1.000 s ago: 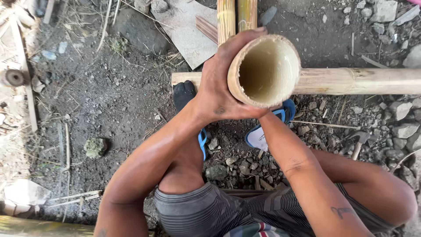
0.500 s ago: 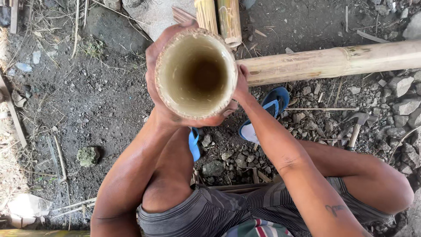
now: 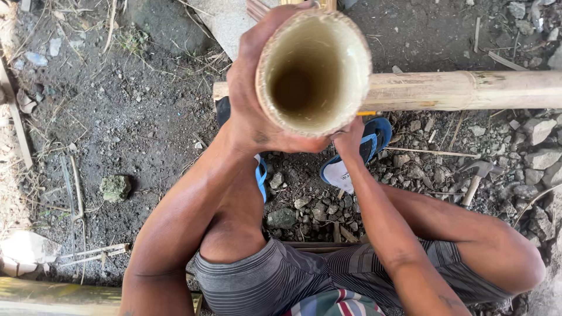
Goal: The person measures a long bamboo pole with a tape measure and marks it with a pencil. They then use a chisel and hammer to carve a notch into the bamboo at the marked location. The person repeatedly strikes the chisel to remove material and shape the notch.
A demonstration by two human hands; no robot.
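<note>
I hold a thick, hollow bamboo tube (image 3: 314, 70) upright with its open end facing the camera, so I look down its pale bore. My left hand (image 3: 253, 99) wraps around the tube's left side and underside. My right hand (image 3: 350, 139) grips the lower right of the rim, mostly hidden behind the tube. Both arms reach up from my bent knees. Blue flip-flops (image 3: 357, 158) show under the tube on stony ground.
A long bamboo pole (image 3: 468, 90) lies across the ground behind the tube. A hammer (image 3: 477, 175) rests among stones at the right. A small rock (image 3: 115, 187) lies at the left. Another bamboo piece (image 3: 52, 295) lies at the bottom left.
The tube's open end has swung from the right, to the left, and now sits near the centre, closer to the camera. Both hands have kept their grip.
</note>
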